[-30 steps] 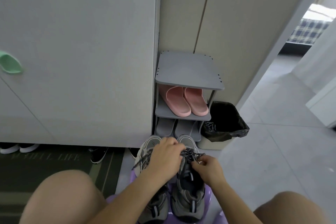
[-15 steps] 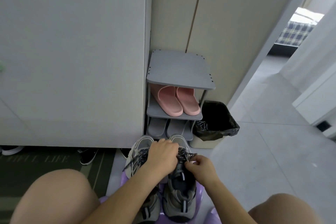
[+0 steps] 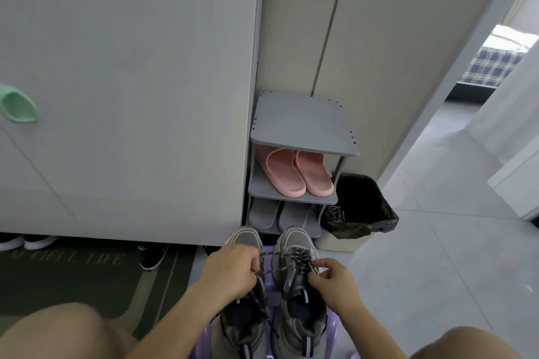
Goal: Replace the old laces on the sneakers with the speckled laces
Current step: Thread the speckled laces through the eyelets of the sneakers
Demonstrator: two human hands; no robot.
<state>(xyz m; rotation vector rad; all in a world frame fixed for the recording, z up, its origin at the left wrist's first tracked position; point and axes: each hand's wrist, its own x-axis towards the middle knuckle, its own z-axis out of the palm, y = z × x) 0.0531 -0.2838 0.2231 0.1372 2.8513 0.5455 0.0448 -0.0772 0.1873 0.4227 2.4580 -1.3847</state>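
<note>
2 hands (image 3: 233, 268) (image 3: 332, 283) grip 1 speckled lace (image 3: 291, 261), 2 sneakers (image 3: 300, 300).

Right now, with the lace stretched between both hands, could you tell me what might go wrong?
The speckled grey lace runs taut from the left hand to the right grey mesh sneaker, where the right hand pinches it; a hard pull may leave uneven ends. It and the left sneaker sit on a purple plastic stool, so a sideways tug could slide one off.

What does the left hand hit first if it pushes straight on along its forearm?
The left hand would likely meet the toe of the left sneaker first, just ahead of it; depth is unclear.
</note>
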